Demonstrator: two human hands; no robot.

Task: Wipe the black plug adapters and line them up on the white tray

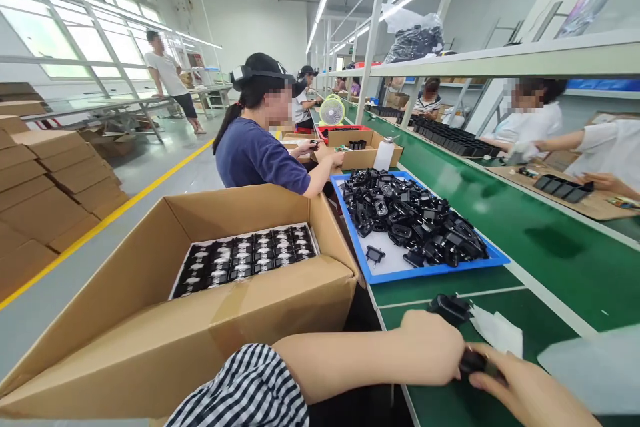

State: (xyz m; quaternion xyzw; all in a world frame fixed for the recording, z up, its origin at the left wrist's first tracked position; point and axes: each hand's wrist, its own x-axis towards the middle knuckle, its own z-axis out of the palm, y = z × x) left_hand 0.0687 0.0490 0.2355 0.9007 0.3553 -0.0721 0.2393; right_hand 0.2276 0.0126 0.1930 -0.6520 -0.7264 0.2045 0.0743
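My left hand (433, 347), at the end of an arm in a black-and-white striped sleeve, is closed at the near edge of the green bench. My right hand (530, 383) comes in from the lower right, its thumb and fingers pinching a small black plastic part (473, 363). The fingers of my left hand meet the same part from the other side. Blur and the fingers hide its exact kind. Just beyond my left hand lies a black plug adapter (451, 309). Beside it is a crumpled white wipe or paper (499, 329).
A blue-rimmed tray (430, 271) heaped with black plug adapters stands ahead. Left of it, an open carton (280, 303) holds rows of black pieces. A white plastic sheet (597, 363) lies right. One co-worker (265, 140) sits beyond the carton; others work across the green belt (500, 207).
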